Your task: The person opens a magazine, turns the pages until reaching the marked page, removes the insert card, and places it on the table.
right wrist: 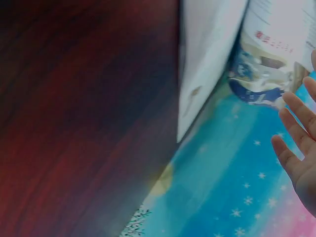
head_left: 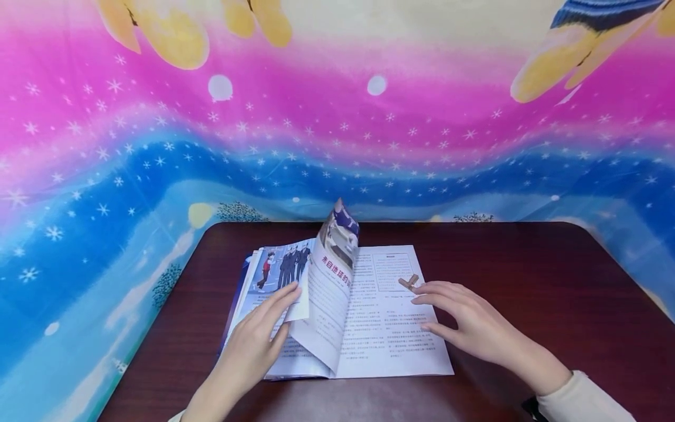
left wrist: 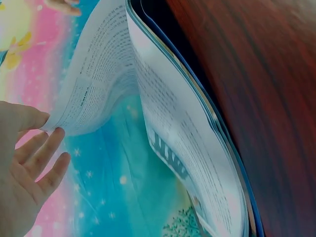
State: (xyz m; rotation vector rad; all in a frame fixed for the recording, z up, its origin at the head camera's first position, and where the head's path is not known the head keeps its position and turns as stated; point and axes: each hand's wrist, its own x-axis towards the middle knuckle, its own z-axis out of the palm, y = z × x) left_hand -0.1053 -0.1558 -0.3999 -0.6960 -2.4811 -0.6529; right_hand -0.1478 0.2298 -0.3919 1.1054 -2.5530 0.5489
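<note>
An open magazine point(head_left: 392, 351) lies on the table, with printed text on its right-hand page. One leaf point(head_left: 329, 305) with a red title stands curved up near the spine. My left hand point(head_left: 258, 337) is at the left side, by a page with a picture of dark-suited figures point(head_left: 294, 265). In the left wrist view, the thumb and fingers of that hand point(left wrist: 32, 163) pinch the edge of a lifted page point(left wrist: 94, 84). My right hand point(head_left: 469, 319) hovers at the right page's outer edge, fingers spread and holding nothing; in the right wrist view its fingers point(right wrist: 291, 155) are apart.
The dark reddish-brown table point(head_left: 527, 269) extends on both sides of the magazine. Behind it hangs a colourful cloth point(head_left: 327, 117) with snowflakes and stars. A small brown T-shaped picture point(head_left: 409, 282) appears on the right page.
</note>
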